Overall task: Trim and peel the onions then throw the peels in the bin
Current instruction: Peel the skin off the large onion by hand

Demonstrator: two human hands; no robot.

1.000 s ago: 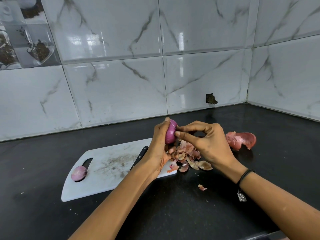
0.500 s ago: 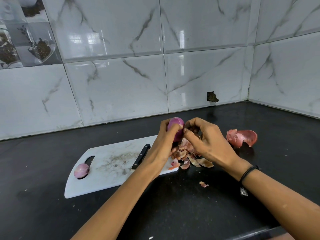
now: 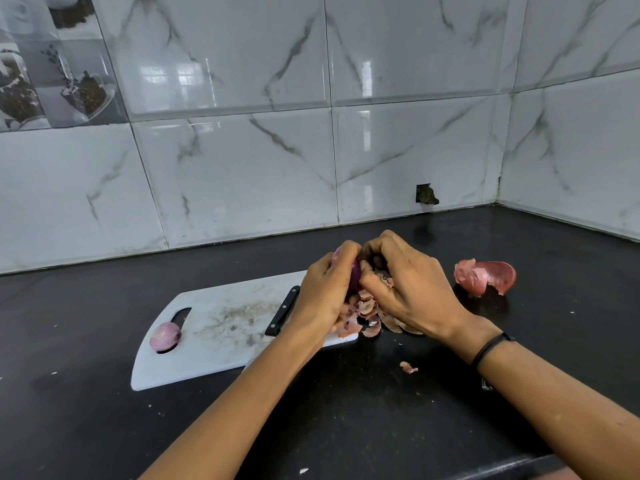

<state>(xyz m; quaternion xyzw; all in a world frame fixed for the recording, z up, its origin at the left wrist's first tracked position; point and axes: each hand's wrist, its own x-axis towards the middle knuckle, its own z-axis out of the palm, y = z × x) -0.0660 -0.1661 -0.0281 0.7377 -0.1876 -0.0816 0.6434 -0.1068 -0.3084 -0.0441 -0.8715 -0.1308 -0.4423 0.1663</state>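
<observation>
Now the left hand (image 3: 322, 292) curls its fingers round the glossy purple onion (image 3: 354, 273) above the white plastic cutting board's (image 3: 214, 344) right end. Fingertips of the right hand (image 3: 412, 289) pinch its papery skin (image 3: 383, 280). Slick flesh could slip out and roll off. Open black counter (image 3: 571, 341) lies rightward, front edge close.

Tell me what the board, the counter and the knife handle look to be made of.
Board: probably plastic, matte white; it is scuffed and stained, with a moulded handle slot. Counter: likely polished stone, perhaps granite; black, finely speckled, with soft reflections. Knife handle: black with pale rivets, slight sheen; plastic or dark wood, hard to tell.
</observation>
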